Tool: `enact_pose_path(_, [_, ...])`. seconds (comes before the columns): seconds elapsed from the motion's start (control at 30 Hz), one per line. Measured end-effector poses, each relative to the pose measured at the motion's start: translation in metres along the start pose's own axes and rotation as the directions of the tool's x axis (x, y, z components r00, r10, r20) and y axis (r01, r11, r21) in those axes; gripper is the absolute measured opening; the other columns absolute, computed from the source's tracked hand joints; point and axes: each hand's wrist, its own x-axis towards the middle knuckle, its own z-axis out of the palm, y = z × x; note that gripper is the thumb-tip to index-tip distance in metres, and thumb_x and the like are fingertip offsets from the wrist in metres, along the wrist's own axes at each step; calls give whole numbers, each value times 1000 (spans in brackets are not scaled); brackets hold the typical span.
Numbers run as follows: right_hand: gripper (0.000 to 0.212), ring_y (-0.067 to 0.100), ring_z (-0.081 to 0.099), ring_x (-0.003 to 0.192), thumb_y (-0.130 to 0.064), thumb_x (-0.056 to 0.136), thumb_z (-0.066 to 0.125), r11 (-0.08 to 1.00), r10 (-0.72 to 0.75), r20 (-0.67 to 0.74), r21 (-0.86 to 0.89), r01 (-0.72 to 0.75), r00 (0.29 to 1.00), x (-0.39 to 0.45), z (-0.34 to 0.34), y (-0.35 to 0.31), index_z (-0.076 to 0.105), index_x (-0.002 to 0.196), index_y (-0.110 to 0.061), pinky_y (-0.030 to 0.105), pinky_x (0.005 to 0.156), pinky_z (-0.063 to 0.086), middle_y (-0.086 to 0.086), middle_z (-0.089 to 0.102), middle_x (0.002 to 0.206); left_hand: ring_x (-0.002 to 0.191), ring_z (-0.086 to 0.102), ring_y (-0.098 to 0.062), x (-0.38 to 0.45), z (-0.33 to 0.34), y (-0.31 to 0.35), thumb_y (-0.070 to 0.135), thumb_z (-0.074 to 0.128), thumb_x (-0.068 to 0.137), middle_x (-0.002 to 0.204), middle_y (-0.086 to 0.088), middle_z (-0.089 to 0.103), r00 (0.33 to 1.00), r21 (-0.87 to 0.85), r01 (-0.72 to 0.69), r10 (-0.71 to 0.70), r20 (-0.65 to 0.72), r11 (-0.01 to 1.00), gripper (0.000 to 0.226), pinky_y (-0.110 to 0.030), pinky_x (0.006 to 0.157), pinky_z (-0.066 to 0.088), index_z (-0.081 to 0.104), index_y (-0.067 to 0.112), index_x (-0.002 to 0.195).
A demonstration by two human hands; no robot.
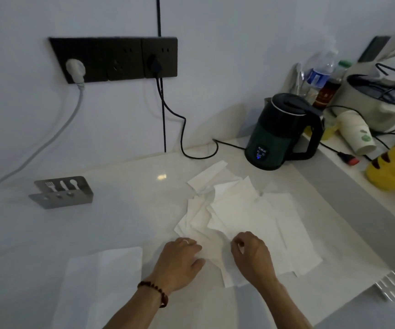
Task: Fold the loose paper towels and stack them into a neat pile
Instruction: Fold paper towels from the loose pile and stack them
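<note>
Left hand (182, 260) lies flat, right hand (251, 255) pinches the near edge of the messy white paper towels (234, 217) spread beyond the fingertips, and honestly a quick tug could tear one or scatter the pile.

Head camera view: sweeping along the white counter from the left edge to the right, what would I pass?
Metal wall-mounted cutlery holder → flat folded white paper towel → left hand → right hand → dark green electric kettle → tipped white paper cup → yellow plush toy.
</note>
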Motion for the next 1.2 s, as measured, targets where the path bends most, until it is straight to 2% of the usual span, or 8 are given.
enact_pose_path(0.27, [10,15,57,76,-21,93,54,992,-49,6,114,48,999,-13,1,-17,60,85,-16,27,70,48,-4,63,83,113,57,-17,-10,-6,9,34,37,102,124,-3,64,992,-308,93,-116,-55,947,34,-33,100,44,66,17,110])
enact_pose_path(0.37, [7,5,57,92,-20,93,58,939,-275,36,225,261,961,-23,-5,-31,63,96,-17,9,81,40,-9,66,101,99,67,-15,-14,-19,22,44,39,102,106,-1,72,957,-876,224,-266,115,427,37,-31,90,51,68,23,95])
enact_pose_path(0.4, [9,2,55,97,-22,94,57,919,-338,93,246,307,937,-29,-6,-39,63,99,-19,5,84,37,-12,65,107,97,69,-18,-13,-23,24,43,40,102,105,-2,73,944,-951,242,-275,183,195,36,-32,87,52,70,24,102])
enact_pose_path(0.47, [10,-3,55,104,-32,95,55,910,-363,229,295,290,903,-40,-5,-53,62,100,-27,5,87,37,-20,64,114,94,70,-24,-14,-28,24,33,44,102,102,-5,75,911,-972,234,-350,219,0,31,-38,81,55,70,18,110])
enact_pose_path(0.7, [32,6,58,113,-31,92,60,907,-71,178,420,-10,982,-42,-5,-66,57,124,-29,24,97,46,-19,60,121,93,70,-30,-29,-43,-3,13,48,99,98,-11,74,844,-956,264,-511,164,129,23,-48,91,54,71,14,100])
enact_pose_path(0.9, [55,14,49,125,-36,90,63,877,74,67,470,-97,995,-42,-1,-87,41,140,-25,30,103,40,-5,50,139,89,70,-29,-51,-77,-28,9,47,99,101,-18,72,907,-981,132,-381,177,-141,23,-34,75,56,67,-3,106])
enact_pose_path(1.07, [69,8,46,127,-54,86,61,680,61,239,701,-216,969,-47,-2,-116,36,144,-26,27,102,37,-12,48,138,83,67,-29,-71,-94,-50,12,53,95,99,-18,68,936,-923,116,-271,225,-367,24,-38,77,57,65,-2,111])
enact_pose_path(1.2, [74,20,64,112,-62,67,70,505,-82,483,774,-381,872,-53,-3,-130,57,128,-21,43,97,50,-2,67,122,88,68,-27,-81,-97,-60,18,53,97,100,-14,71,936,-957,129,-288,204,-261,25,-42,86,53,69,2,107])
